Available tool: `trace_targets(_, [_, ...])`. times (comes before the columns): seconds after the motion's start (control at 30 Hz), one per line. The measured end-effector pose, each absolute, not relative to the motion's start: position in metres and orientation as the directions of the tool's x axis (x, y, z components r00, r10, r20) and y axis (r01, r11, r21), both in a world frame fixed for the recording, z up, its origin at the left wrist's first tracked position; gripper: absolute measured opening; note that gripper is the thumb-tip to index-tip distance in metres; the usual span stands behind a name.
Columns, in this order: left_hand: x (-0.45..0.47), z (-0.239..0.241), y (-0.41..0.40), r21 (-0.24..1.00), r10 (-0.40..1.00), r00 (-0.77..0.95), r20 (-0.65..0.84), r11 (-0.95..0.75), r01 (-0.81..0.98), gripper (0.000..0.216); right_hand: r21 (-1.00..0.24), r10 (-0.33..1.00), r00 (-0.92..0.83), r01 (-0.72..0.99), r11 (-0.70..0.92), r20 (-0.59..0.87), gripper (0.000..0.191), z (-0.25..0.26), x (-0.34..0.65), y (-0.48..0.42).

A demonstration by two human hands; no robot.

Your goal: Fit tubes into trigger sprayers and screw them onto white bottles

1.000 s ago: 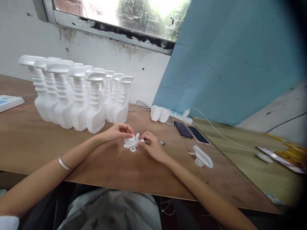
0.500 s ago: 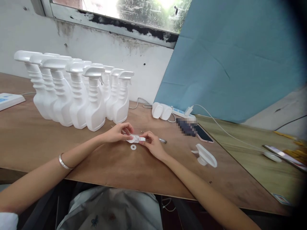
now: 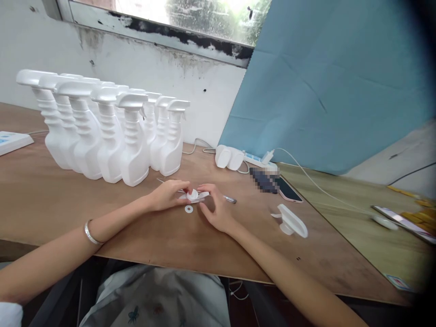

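Note:
My left hand (image 3: 170, 194) is closed on a small white plastic sprayer part (image 3: 196, 196), pinching its left side just above the table. My right hand (image 3: 218, 210) is at the part's other end, thumb and fingers spread apart around it; whether a fingertip touches it is hard to see. A flat white ring-shaped washer (image 3: 189, 209) lies on the table just in front of the part. Behind my right hand sits a slim metallic pen-like tool (image 3: 230, 199), partly hidden. A white sprayer head cover (image 3: 292, 222) with a trigger lies to the right.
Several white spray bottles (image 3: 135, 150) stand grouped at the back left. Two small white objects (image 3: 229, 157) and a power strip (image 3: 255, 160) with a plugged-in cable are against the wall. Phones (image 3: 288, 189) lie to the right. A white device (image 3: 15, 141) sits far left.
My right thumb and fingers have spread from their pinch on the part. The sprayer part has turned in my left hand and shows a different side.

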State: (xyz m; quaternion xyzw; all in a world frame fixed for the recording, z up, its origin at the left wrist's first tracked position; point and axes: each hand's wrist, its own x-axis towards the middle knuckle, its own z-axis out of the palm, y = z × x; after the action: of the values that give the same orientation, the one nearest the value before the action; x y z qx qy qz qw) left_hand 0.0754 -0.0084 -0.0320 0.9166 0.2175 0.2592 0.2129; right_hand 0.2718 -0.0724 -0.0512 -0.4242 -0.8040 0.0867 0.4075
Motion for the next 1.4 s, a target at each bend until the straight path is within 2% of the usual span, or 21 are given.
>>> trace_targets(0.13, [0.077,-0.033,-0.008,0.411,0.461,0.790,0.405,-0.863,0.293,0.022,-0.315,0.697,-0.381,0.690,0.652,0.607,0.022,-0.050,0.267,-0.075])
trace_targets(0.4, [0.076,-0.034,-0.008,0.296,0.392,0.819,0.419,-0.912,0.284,0.026,-0.238,0.699,-0.406,0.739,0.630,0.589,0.014,-0.051,0.268,-0.074])
trace_targets(0.6, [0.075,-0.034,-0.005,0.237,0.352,0.826,0.440,-0.933,0.271,0.029,-0.205,0.676,-0.423,0.737,0.644,0.603,0.015,-0.053,0.269,-0.072])
trace_targets(0.87, [0.076,-0.028,-0.009,0.335,0.364,0.834,0.414,-0.913,0.232,0.029,-0.208,0.685,-0.442,0.733,0.648,0.580,0.016,-0.051,0.266,-0.070])
trace_targets(1.1, [0.075,-0.031,-0.010,0.197,0.274,0.854,0.442,-0.959,0.205,0.029,-0.152,0.660,-0.470,0.736,0.660,0.586,0.013,-0.052,0.265,-0.072])
trace_targets(1.4, [0.072,-0.030,-0.012,0.168,0.311,0.848,0.428,-0.950,0.264,0.031,-0.187,0.634,-0.409,0.726,0.662,0.656,0.025,-0.062,0.268,-0.069])
